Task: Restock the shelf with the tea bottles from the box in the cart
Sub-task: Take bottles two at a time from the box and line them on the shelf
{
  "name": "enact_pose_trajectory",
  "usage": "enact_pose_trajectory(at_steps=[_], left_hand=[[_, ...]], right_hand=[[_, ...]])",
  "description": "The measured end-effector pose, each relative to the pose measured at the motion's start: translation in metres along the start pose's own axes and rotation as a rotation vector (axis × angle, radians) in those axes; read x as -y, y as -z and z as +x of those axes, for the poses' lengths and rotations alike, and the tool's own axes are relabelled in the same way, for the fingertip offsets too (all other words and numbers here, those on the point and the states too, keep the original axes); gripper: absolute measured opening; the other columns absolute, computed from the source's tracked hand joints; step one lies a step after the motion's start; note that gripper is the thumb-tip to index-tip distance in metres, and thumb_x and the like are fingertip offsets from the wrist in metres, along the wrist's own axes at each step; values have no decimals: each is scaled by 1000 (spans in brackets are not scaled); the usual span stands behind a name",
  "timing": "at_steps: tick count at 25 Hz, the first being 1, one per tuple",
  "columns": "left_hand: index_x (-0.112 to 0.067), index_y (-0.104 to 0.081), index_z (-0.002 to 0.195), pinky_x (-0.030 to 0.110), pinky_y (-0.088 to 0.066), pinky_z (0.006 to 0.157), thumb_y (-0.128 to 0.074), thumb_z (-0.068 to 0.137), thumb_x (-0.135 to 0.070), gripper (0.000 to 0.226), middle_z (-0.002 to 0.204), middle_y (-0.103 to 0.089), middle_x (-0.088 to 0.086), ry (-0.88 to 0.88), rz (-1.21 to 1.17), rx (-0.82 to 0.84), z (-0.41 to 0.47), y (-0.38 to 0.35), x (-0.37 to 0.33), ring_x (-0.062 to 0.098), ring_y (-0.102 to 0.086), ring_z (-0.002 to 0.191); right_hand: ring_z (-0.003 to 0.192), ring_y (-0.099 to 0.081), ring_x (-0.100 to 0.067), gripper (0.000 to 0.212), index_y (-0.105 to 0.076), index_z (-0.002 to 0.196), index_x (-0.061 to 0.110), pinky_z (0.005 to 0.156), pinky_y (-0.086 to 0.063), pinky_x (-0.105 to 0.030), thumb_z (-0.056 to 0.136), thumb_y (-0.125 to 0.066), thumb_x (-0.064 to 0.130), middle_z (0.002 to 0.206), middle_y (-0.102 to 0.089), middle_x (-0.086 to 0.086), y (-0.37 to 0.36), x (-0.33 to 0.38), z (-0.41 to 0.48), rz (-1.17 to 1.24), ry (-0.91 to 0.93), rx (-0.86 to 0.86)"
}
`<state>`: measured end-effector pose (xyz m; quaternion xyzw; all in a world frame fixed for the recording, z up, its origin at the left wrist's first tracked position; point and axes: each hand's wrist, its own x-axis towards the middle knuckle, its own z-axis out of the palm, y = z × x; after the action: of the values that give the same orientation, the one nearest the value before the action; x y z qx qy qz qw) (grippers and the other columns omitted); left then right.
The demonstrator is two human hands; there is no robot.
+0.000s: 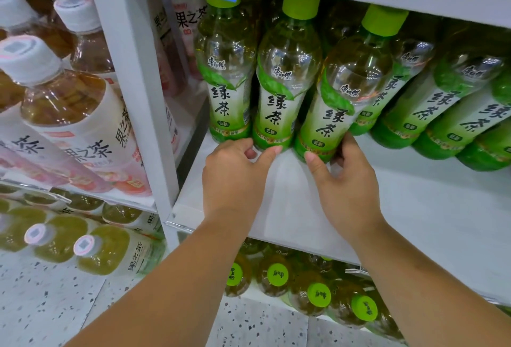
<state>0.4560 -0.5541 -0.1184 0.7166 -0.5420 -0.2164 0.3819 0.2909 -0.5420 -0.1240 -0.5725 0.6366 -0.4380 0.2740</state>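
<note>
The right hand [347,178] grips a green tea bottle [336,103] low, steadying it on the shelf [414,208]. The left hand [235,172], loosely curled, seemingly nudges its neighbour [279,89] into line.

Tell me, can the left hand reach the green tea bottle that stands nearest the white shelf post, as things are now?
Probably yes. The left hand is already at the foot of the neighbouring bottles, and that green tea bottle stands right beside them at the front of the row. The bare shelf before it holds nothing in the way.
</note>
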Motion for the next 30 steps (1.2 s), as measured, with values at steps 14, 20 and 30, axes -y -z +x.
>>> enact_pose_trajectory(at_steps=[14, 20, 30], left_hand=[[-14, -68, 77, 28, -38, 62, -74, 85, -52, 39, 79, -66, -8, 20, -42, 122, 6, 9, 5, 19, -58, 72], [-6, -64, 126, 23, -41, 78, -73, 86, -40, 53, 118, -67, 3, 111, -71, 418, 16, 28, -2, 24, -62, 104], [-23, -45, 149, 33, -43, 98, -62, 92, -52, 66, 131, -56, -2, 249, -101, 818, -26, 97, -30, 20, -56, 118]], right_hand=[[123, -62, -5, 56, -55, 143, 23, 111, -47, -33, 91, -75, 22, 130, -68, 13, 5, -5, 9, 80, -145, 87], [126, -62, -11, 65, -57, 141, 18, 114, -45, -41, 80, -76, 26, 134, -68, 5, 15, 17, 12, 194, -332, 111], [127, -56, -21, 63, -53, 141, 30, 112, -44, -48, 89, -58, 65, 141, -57, 6, 29, 80, -71, 239, -741, 21]])
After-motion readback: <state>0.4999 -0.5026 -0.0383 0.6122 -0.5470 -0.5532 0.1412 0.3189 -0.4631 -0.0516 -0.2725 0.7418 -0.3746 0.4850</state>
